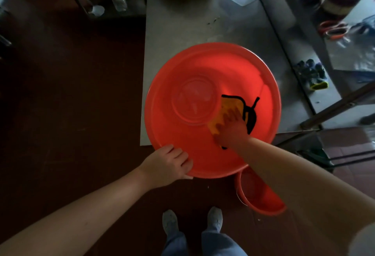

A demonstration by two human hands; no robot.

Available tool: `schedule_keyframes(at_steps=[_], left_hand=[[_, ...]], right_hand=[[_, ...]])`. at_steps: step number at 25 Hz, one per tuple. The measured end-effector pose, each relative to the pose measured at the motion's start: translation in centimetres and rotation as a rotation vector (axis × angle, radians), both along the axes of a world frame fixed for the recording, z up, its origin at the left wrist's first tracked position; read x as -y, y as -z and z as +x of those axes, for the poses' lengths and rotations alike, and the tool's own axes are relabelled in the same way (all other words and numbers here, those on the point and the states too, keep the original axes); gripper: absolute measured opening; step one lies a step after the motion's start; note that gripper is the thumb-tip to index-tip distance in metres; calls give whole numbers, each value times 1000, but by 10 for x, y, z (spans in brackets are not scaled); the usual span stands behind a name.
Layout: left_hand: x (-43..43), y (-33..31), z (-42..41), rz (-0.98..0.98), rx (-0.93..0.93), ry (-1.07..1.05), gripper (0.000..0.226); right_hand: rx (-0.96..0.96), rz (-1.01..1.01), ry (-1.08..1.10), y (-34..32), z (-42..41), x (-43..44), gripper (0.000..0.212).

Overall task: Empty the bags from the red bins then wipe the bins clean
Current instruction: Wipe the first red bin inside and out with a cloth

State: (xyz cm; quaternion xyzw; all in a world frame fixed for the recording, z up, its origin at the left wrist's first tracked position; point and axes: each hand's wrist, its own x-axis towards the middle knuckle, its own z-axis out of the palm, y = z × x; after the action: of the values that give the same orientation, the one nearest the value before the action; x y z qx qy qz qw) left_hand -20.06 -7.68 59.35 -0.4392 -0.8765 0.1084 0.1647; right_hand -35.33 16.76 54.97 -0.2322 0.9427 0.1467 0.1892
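Wiping the big red bin (203, 62) now, bag already out (nice).
Your left hand (168, 164) grips its near rim at the table (182, 22) edge, right hand (233, 127) presses the yellow cloth (229, 105) flat inside; floor bin (259, 199) probably next.

Single head cam, wide-angle, pitched steeply down from standing height. Wearer's feet (170, 222) at bottom edge, bin (203, 62) on table (182, 28) corner dead centre, close, within reach. Both forearms (81, 205) enter from lower corners.
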Motion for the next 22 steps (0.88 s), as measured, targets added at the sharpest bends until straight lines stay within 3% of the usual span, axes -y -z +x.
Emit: schedule_keyframes(at_steps=[3, 6, 8, 14, 18, 22], left_hand=[[1, -2, -5, 10, -13, 14, 54], [4, -3, -10, 19, -34, 43, 56], [9, 0, -11, 11, -27, 59, 58], [15, 13, 7, -59, -47, 82, 56], [4, 28, 21, -50, -62, 34, 53], [10, 34, 30, -171, -75, -13, 56]], right_hand=[[253, 4, 97, -3, 32, 31, 65], [468, -170, 241, -6, 51, 63, 65], [452, -197, 219, -2, 56, 64, 64], [29, -81, 13, 18, 30, -13, 77], [97, 19, 88, 25, 45, -3, 79], [249, -145, 269, 36, 78, 39, 64]])
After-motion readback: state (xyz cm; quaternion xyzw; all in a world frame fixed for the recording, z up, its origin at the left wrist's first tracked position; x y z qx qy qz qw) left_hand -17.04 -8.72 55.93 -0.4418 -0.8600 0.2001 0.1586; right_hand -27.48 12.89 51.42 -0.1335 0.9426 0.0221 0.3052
